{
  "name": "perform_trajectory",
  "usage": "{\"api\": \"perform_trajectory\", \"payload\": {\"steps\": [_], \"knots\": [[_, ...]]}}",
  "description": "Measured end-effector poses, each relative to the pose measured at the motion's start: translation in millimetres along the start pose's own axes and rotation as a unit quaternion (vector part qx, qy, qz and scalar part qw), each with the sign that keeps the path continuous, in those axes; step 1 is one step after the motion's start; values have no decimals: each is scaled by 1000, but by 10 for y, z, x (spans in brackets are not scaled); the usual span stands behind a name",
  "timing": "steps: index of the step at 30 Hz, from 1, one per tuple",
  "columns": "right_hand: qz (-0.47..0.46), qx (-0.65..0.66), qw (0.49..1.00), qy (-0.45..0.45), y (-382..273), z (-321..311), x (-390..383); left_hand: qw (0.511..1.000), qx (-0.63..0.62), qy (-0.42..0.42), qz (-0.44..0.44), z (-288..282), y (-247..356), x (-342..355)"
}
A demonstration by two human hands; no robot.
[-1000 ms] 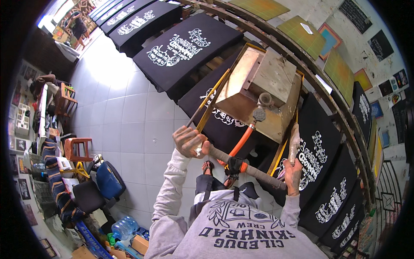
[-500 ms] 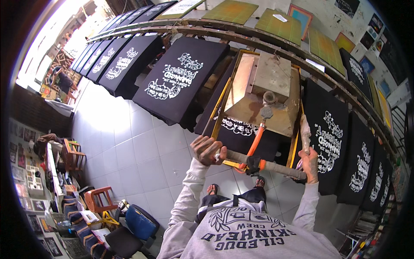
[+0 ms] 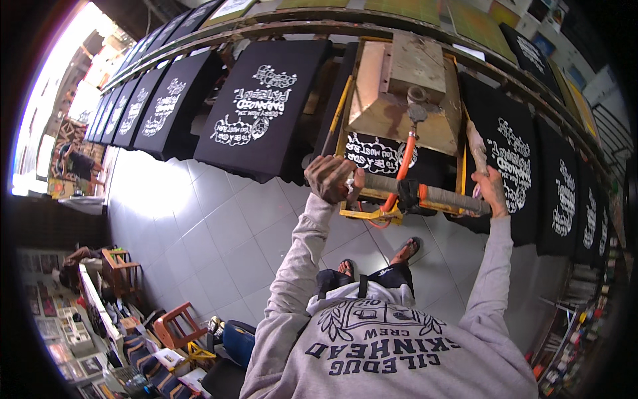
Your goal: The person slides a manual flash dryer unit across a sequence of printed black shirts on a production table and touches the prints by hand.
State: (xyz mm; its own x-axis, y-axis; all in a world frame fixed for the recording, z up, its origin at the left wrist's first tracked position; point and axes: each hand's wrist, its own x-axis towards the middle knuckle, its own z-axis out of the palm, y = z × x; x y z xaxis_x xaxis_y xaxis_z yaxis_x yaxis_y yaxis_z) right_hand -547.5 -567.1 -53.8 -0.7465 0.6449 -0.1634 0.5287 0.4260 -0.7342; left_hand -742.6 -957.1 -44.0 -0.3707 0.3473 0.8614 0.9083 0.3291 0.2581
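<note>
My left hand (image 3: 330,179) is closed around the left end of a tape-wrapped handlebar (image 3: 442,197). At the bar's right end, my right hand (image 3: 490,191) is closed, its fingers beside a wrapped side rod (image 3: 476,143). The bar belongs to a yellow-framed metal heater hood (image 3: 372,110) with a boxy top. An orange hose (image 3: 406,159) runs from the fitting on the hood down to the bar. Below the hood lies a black shirt (image 3: 435,164) with a white print, mostly hidden by it.
More printed black shirts (image 3: 269,100) lie on boards in a row to both sides. A long metal rail (image 3: 266,34) runs behind them. A stool (image 3: 178,326), a blue chair (image 3: 238,342) and cluttered shelves stand lower left. Another person (image 3: 81,163) is at the far left.
The view has shifted, so the hood, bar and both hands sit higher in the picture. More of the print shows below the hood. Both hands keep their grip; my feet have shifted.
</note>
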Motion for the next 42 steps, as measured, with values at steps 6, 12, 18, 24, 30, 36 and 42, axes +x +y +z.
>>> {"api": "perform_trajectory", "payload": {"steps": [6, 12, 18, 24, 30, 36, 42], "knots": [[0, 45, 999, -4, -59, 1, -87, 999, -10, -33, -15, 9, -30, -3], [1, 7, 1000, 29, -12, 66, 6, 1000, -1, -12, -11, 33, -55, -14], [46, 92, 995, 6, 46, 95, 34, 1000, 10, -2, -14, 30, -50, -90], [11, 73, 997, 37, -30, 132, 17, 1000, 12, 10, -13, 75, -78, -49], [36, 21, 998, 49, -84, 111, -15, 1000, 11, 10, -20, 74, -73, -40], [28, 13, 999, 42, 96, 123, 128, 1000, 24, -4, -9, 28, -45, 1], [64, 26, 998, -8, 237, 79, 343, 990, -57, -117, -53, -158, -37, 88]]}}
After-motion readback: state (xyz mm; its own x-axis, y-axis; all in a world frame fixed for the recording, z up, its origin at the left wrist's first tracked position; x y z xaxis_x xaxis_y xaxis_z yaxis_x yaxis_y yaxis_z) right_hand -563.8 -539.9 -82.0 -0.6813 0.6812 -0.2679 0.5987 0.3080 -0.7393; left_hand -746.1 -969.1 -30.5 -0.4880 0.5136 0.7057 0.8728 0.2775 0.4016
